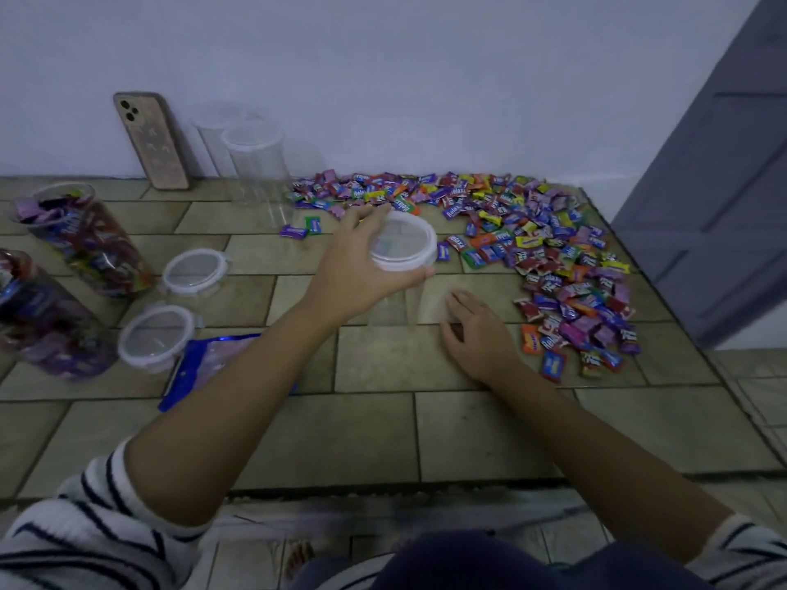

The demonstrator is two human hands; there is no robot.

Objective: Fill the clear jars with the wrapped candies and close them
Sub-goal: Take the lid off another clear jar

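Observation:
A clear empty jar (394, 302) stands upright on the tiled floor at the centre, its white-rimmed lid (404, 242) on top. My left hand (353, 266) grips the lid from the left, fingers curled round its rim. My right hand (477, 330) lies flat on the floor beside the jar's base, fingers straight, holding nothing. A wide spread of wrapped candies (553, 249) covers the floor from the back wall down the right side. Two jars full of candies (85, 240) (47, 317) stand at the left with open tops. Two loose lids (196, 270) (157, 334) lie beside them.
Two more empty lidded jars (259, 172) (213, 134) stand by the back wall, next to a phone (151, 140) leaning on it. A blue candy bag (204, 364) lies flat under my left forearm. A grey door (724, 185) is at the right.

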